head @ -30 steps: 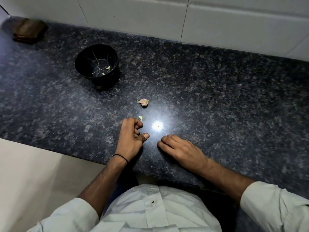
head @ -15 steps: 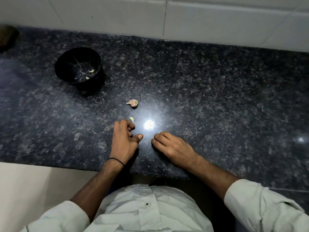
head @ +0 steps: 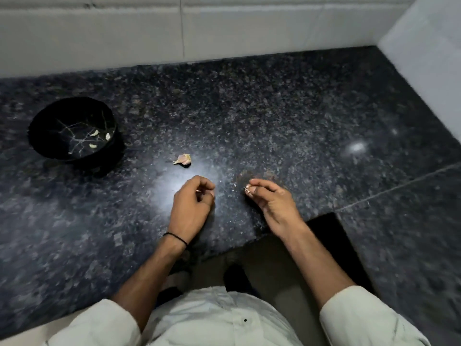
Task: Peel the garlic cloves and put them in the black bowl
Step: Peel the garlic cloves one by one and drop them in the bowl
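One unpeeled garlic clove [head: 183, 159] lies alone on the stone, a short way to the right of the black bowl [head: 47, 128] and slightly nearer the person. Its pinkish skin is on. The bowl is the only container here. It stands upright, and three pale peeled cloves [head: 94, 132] lie in its bottom, towards its right side. Thin light veins cross the inside of the bowl.

There are two hands, both further right of the bowl than the loose clove and closer to the counter's front edge. The left hand [head: 190, 208] is the one nearer the bowl. Its fingers curl in towards the thumb, and a tiny light sliver shows between them. From here I cannot tell if it grips anything. The right hand [head: 273, 203] is just beyond it, apart from it. Its thumb and forefinger pinch a small pale scrap [head: 247, 191], and the other fingers are loosely bent.

One thin black wristband [head: 175, 238] circles the left wrist. Two white sleeves [head: 361, 318] are pushed up the forearms.

Bowl and clove sit on a dark speckled granite counter [head: 274, 108], and a white tiled wall [head: 249, 28] runs behind the bowl and turns a corner far off to its right. A bright patch of glare [head: 162, 196] lies on the stone by the left hand.
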Motion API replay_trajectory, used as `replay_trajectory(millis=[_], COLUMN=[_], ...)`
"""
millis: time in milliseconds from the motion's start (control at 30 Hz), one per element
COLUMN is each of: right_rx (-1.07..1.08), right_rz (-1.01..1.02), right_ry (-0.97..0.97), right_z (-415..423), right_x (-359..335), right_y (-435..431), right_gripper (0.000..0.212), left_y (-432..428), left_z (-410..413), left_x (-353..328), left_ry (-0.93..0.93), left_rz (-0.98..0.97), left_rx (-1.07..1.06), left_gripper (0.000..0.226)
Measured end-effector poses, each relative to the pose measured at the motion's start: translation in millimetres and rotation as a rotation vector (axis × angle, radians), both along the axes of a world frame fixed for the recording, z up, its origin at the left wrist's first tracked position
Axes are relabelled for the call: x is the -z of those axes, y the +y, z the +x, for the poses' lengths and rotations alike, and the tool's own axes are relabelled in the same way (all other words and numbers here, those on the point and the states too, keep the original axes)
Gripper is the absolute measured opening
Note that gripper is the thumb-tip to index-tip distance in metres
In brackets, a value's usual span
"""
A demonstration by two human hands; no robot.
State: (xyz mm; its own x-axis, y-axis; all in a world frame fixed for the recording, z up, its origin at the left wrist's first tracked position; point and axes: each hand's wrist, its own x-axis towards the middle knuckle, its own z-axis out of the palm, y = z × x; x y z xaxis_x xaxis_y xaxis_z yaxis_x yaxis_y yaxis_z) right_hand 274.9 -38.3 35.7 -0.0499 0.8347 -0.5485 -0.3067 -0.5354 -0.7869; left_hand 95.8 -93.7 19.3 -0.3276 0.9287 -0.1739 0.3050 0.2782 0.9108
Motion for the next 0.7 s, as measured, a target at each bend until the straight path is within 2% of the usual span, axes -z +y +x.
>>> replay_trajectory(millis=[167, 333, 500, 700], right_rx=[0.306, 0.589, 0.836, 1.178], right_rz=[-0.040, -0.012, 0.005, 0.015], right_ry=[0.169, 0.231, 0.200, 0.198], right_z=[2.0, 37.4, 98.2, 170.9], right_x=[-10.2, -17.8, -18.3, -1.4], right_y=[-56.1, -137.2, -250.7, -421.8], right_gripper=[0.020, 0.020, 0.020, 0.019], left_y=[-15.6, -47.9, -104.9, -219.1], left_z=[5.3, 49.2, 123.9, 224.4], left_x=[-3.4, -2.5, -5.0, 7.2], left_ry=[-0.059, -0.058, 0.035, 0.132], left_rz=[0.043, 0.025, -0.003, -0.087], left_rx=[0.239, 0.589, 0.998, 1.420], left_gripper=[0.014, 0.019, 0.011, 0.009])
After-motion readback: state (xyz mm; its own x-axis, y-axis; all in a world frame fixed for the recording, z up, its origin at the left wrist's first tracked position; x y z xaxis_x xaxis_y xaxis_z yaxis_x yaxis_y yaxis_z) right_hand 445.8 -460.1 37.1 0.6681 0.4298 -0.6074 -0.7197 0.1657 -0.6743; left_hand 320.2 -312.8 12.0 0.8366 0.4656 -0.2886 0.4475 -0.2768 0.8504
